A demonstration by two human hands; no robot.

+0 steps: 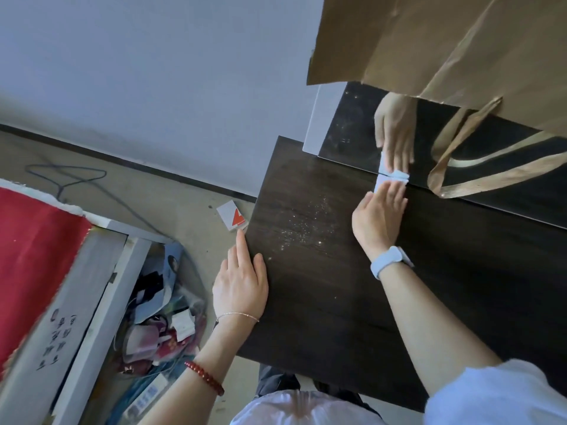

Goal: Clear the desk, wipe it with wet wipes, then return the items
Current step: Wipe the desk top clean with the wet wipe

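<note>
A dark wooden desk (pixel 322 286) fills the middle and right of the head view, with damp speckles near its left part. My right hand (pixel 379 214) presses a folded white wet wipe (pixel 392 177) flat against the desk's back edge, fingers straight, where a glossy dark panel (pixel 349 127) reflects the hand. My left hand (pixel 241 280) rests on the desk's left edge, fingers straight and thumb on the top. A brown paper bag (pixel 460 47) with ribbon handles hangs over the back right of the desk.
A small white and orange box (pixel 232 216) lies on the floor by the desk's left corner. A clear bag of mixed items (pixel 165 317) sits on the floor at lower left, beside a white-framed red board (pixel 33 256). A cable (pixel 76 179) trails along the floor.
</note>
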